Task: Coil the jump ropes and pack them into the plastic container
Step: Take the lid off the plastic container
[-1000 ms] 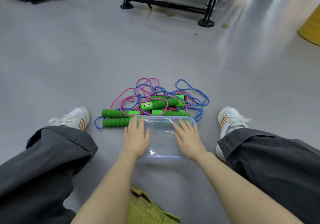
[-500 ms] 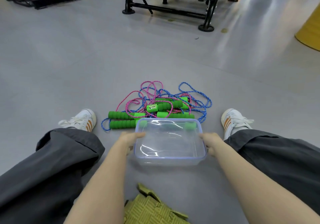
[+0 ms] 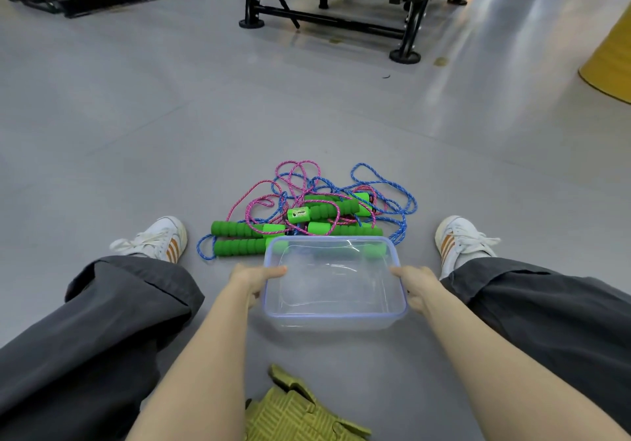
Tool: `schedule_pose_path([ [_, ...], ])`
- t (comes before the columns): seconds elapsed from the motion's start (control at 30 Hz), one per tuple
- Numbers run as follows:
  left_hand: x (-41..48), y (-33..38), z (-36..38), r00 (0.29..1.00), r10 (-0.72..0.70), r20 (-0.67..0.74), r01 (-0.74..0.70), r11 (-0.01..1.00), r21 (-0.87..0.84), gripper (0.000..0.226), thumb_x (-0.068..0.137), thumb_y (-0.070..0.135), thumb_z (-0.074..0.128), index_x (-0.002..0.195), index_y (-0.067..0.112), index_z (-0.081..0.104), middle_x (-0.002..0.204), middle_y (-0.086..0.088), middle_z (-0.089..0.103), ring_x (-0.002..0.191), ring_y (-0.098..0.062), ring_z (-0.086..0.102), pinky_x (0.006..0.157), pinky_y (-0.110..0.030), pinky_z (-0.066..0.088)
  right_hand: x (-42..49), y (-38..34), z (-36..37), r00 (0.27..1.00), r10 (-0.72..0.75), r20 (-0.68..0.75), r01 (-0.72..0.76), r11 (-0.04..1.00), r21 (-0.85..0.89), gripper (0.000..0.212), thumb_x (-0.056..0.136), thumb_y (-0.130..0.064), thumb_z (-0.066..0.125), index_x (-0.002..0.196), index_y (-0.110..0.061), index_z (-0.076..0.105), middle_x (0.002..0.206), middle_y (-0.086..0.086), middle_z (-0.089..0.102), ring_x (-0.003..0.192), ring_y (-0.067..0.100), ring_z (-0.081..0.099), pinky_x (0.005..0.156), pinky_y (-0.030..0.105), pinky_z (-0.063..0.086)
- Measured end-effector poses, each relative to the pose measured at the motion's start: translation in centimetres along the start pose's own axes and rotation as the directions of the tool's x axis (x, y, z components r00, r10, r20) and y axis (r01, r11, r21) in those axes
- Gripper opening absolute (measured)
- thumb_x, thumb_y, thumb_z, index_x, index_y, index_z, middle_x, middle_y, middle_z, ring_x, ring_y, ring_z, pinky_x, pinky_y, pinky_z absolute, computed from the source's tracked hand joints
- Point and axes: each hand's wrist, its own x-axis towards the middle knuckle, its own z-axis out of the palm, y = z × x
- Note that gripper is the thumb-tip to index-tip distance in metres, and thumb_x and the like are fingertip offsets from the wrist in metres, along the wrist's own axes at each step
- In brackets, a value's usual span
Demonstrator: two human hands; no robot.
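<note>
A clear plastic container [image 3: 382, 317] with a bluish rim is open side up between my legs, with nothing inside. My left hand [image 3: 251, 278] grips its left rim, thumb over the edge. My right hand [image 3: 415, 282] grips its right rim. Just beyond the container lies a tangled heap of jump ropes [image 3: 307, 201] on the grey floor: pink and blue cords wound among several green foam handles [image 3: 239, 229]. The ropes lie loose, uncoiled, and touch the container's far side.
My legs in dark trousers and white shoes [image 3: 160, 239] [image 3: 461, 239] flank the container. A yellow-green woven fabric [image 3: 297, 413] lies near my lap. Black gym equipment frames [image 3: 341, 0] stand far back; a yellow object [image 3: 611, 58] sits at the far right.
My hands lay flat on the upturned container a second ago. They moved to its sides and turned it open side up, bringing it slightly toward me.
</note>
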Motion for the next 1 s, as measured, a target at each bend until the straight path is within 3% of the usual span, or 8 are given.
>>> schedule_pose_path([
  [0.2, -3.8, 0.6, -0.7, 0.962, -0.090, 0.257, 0.124, 0.985, -0.120, 0.014, 0.083, 0.009, 0.069, 0.093, 0.000, 0.064, 0.073, -0.008, 0.071, 0.070, -0.017, 0.067, 0.071, -0.025, 0.055, 0.4, -0.2, -1.5, 0.993, 0.063, 0.102, -0.068, 0.997, 0.040, 0.035, 0.087, -0.013, 0.062, 0.115, 0.007, 0.056, 0.083, 0.015, 0.061, 0.070, 0.026, 0.059, 0.055, 0.037, 0.048],
  [0.37, -3.9, -0.2, -1.6, 0.956, -0.025, 0.292, 0.081, 0.980, -0.182, 0.015, 0.084, 0.007, 0.066, 0.098, 0.000, 0.065, 0.083, -0.008, 0.072, 0.085, -0.018, 0.064, 0.082, -0.027, 0.050, 1.4, 0.1, -1.1, 0.992, 0.057, 0.116, -0.070, 0.991, 0.111, 0.040, 0.084, -0.042, 0.062, 0.100, -0.005, 0.060, 0.091, 0.011, 0.063, 0.077, 0.027, 0.060, 0.077, 0.041, 0.053],
  [0.53, -3.8, 1.8, -0.8, 0.985, 0.173, 0.024, -0.173, 0.985, 0.018, 0.038, 0.074, 0.001, 0.075, 0.058, 0.011, 0.042, 0.046, 0.000, 0.043, 0.043, -0.016, 0.040, 0.042, -0.022, 0.034, 1.1, 0.4, -0.1, 1.000, 0.023, -0.022, -0.021, 0.995, 0.097, 0.034, 0.081, -0.039, 0.065, 0.083, -0.006, 0.057, 0.077, 0.010, 0.059, 0.078, 0.029, 0.058, 0.081, 0.043, 0.053],
  [0.63, -3.9, 2.8, -1.0, 0.979, 0.203, 0.032, -0.205, 0.972, 0.116, 0.031, 0.071, 0.007, 0.080, 0.070, 0.011, 0.049, 0.062, -0.003, 0.044, 0.054, -0.014, 0.037, 0.048, -0.020, 0.037, 1.2, 0.0, -0.2, 0.938, -0.251, -0.239, 0.218, 0.963, -0.157, 0.033, 0.080, -0.027, 0.061, 0.060, -0.014, 0.038, 0.066, 0.007, 0.043, 0.072, 0.023, 0.041, 0.061, 0.031, 0.037],
  [0.73, -3.8, 2.2, -1.1, 0.981, 0.195, 0.027, -0.196, 0.969, 0.149, 0.035, 0.072, 0.012, 0.081, 0.091, 0.012, 0.052, 0.082, -0.002, 0.052, 0.068, -0.013, 0.047, 0.060, -0.025, 0.042, 0.8, -0.2, -0.8, 0.870, -0.429, -0.242, 0.327, 0.871, -0.367, 0.021, 0.084, -0.021, 0.059, 0.069, -0.012, 0.045, 0.081, 0.011, 0.054, 0.080, 0.026, 0.047, 0.072, 0.033, 0.037],
  [0.8, -4.0, 2.3, -0.8, 0.950, 0.312, -0.012, -0.299, 0.922, 0.244, 0.041, 0.072, 0.013, 0.081, 0.100, 0.012, 0.051, 0.096, -0.004, 0.053, 0.083, -0.017, 0.051, 0.068, -0.026, 0.041, 0.7, -0.3, -0.9, 0.806, -0.565, -0.173, 0.378, 0.718, -0.584, 0.020, 0.086, -0.020, 0.058, 0.096, -0.004, 0.056, 0.107, 0.019, 0.055, 0.099, 0.032, 0.051, 0.084, 0.037, 0.039],
  [0.9, -4.0, 3.0, -0.2, 0.877, 0.468, -0.111, -0.344, 0.771, 0.536, 0.042, 0.068, 0.027, 0.082, 0.092, 0.011, 0.051, 0.099, -0.008, 0.057, 0.085, -0.021, 0.052, 0.062, -0.026, 0.039, 0.0, -1.1, 0.7, 0.631, -0.744, 0.220, 0.538, 0.216, -0.815, 0.042, 0.091, -0.024, 0.047, 0.128, -0.006, 0.049, 0.131, 0.020, 0.046, 0.124, 0.035, 0.039, 0.101, 0.041, 0.032],
  [1.0, -5.1, 3.3, 0.3, 0.893, 0.418, -0.168, -0.106, 0.558, 0.823, 0.053, 0.074, 0.058, 0.066, 0.096, 0.011, 0.058, 0.100, -0.005, 0.062, 0.094, -0.025, 0.059, 0.071, -0.030, 0.042, -1.1, -1.4, 3.3, 0.668, -0.493, 0.558, 0.599, -0.089, -0.796, 0.057, 0.096, -0.045, 0.034, 0.147, -0.022, 0.020, 0.156, 0.007, 0.019, 0.143, 0.026, 0.015, 0.116, 0.044, 0.015],
])
